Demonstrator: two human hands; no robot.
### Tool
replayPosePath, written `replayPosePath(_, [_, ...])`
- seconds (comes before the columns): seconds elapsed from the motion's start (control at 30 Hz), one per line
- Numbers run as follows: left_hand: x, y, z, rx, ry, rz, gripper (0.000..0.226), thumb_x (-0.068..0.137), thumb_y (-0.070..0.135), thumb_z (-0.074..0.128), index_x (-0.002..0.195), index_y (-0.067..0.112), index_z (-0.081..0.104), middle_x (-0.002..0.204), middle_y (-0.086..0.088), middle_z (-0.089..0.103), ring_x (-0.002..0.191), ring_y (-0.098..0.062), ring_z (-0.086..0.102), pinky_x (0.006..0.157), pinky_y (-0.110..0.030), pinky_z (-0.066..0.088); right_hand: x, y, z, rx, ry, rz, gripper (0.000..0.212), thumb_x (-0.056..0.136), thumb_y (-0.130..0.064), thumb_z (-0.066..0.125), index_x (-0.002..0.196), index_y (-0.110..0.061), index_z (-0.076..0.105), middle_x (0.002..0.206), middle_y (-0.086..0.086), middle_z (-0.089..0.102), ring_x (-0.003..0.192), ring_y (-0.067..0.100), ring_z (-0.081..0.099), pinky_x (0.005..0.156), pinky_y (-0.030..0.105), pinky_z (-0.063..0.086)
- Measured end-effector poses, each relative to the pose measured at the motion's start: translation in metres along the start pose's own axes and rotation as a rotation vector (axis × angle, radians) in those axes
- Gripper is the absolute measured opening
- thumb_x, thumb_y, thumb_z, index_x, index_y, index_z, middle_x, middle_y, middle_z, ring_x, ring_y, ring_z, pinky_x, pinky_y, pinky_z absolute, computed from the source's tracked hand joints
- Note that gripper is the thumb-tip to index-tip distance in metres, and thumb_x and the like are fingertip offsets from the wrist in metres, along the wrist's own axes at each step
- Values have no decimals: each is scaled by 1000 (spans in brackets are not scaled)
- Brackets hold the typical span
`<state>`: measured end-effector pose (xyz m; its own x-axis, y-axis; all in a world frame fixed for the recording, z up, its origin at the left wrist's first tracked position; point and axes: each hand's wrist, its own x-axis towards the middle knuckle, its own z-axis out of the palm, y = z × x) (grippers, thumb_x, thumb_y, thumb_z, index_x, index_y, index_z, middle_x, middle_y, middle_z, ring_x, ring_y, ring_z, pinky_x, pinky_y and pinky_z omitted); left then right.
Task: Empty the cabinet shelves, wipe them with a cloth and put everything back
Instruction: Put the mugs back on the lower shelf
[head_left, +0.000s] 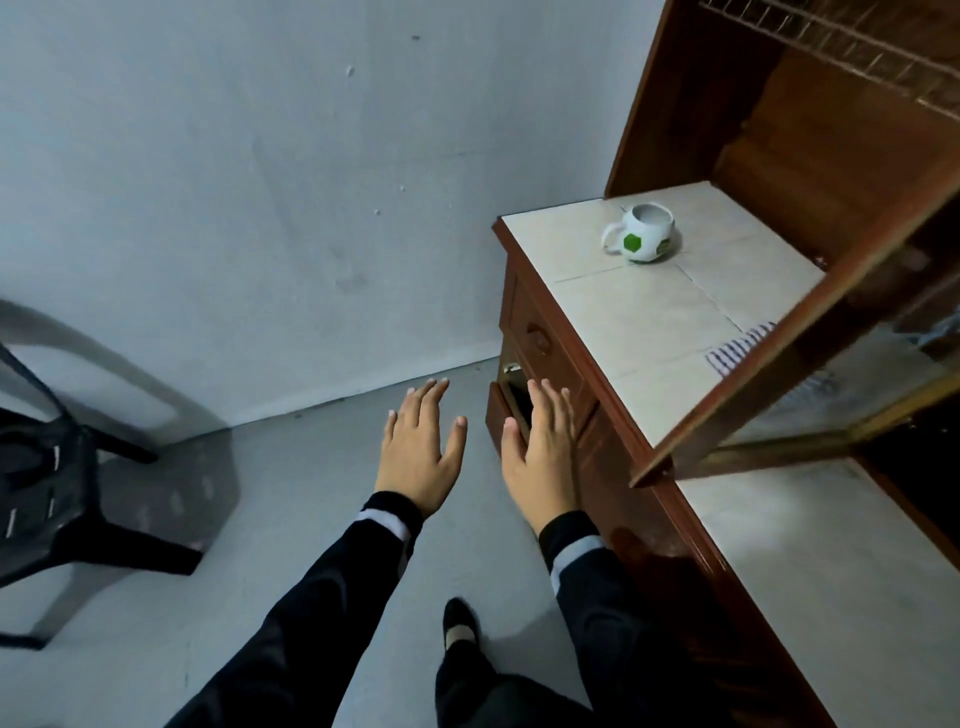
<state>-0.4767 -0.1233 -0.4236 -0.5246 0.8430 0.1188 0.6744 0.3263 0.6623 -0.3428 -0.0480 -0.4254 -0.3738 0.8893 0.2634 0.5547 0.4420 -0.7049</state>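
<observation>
A brown wooden cabinet (670, 98) stands at the right, with a pale tiled counter (639, 312). Its upper glass door (800, 374) hangs open over the counter. A white mug with green patches (641, 233) stands on the counter's far end. A blue-striped cloth (737, 351) lies on the counter, partly hidden by the door. My left hand (421, 447) is held flat over the floor, fingers spread, holding nothing. My right hand (540, 447) is flat and empty too, in front of the lower drawers (540, 343).
A black plastic chair (47, 483) stands at the left on the grey floor (291, 499). A grey wall (260, 182) is straight ahead. A wire rack (841, 47) sits inside the upper cabinet. My foot (460, 621) is below my arms.
</observation>
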Motion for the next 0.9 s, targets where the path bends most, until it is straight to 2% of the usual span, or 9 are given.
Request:
replayPosePath(0.13, [51,4,5,-4,-11,19,71,92,57,21,150,19,37,156,-2,38,148,-22,27,121,-48,18,47,8,6,-47,11,31,50,98,-19,51,146,-7,42,155,14,35,148,32,19,118,43,19])
replayPosePath(0.27, [96,11,14,-9,-43,42,63,95,51,27,149,20,38,156,-1,37,148,-21,26,122,-46,16,84,15,11,-56,56,59,51,96,-21,49,144,-5,44,152,17,39,145,35,27,117,48,25])
replayPosePath(0.43, [139,17,24,-24,-76,105,69,92,57,19,148,22,38,157,-1,36,149,-22,23,121,-47,16,112,20,15,-43,93,133,52,93,-22,48,141,-3,46,149,19,42,144,37,29,115,48,29])
replayPosePath(0.67, [232,19,46,-40,-209,212,61,97,53,24,148,22,39,157,-1,36,150,-24,23,121,-48,16,176,39,28,-70,239,274,51,94,-23,47,140,0,47,146,22,45,140,42,35,112,50,36])
replayPosePath(0.8, [284,16,53,-47,-309,318,68,94,57,19,149,22,38,158,-1,34,150,-24,20,122,-48,14,212,39,42,-37,288,418,53,96,-14,54,146,-2,40,153,20,37,144,37,28,118,44,26])
replayPosePath(0.9, [318,14,56,-35,-372,378,71,93,57,16,149,20,38,158,-3,33,150,-25,22,123,-48,14,237,37,50,-7,336,483,54,97,-11,54,147,1,37,152,21,37,143,36,31,118,44,28])
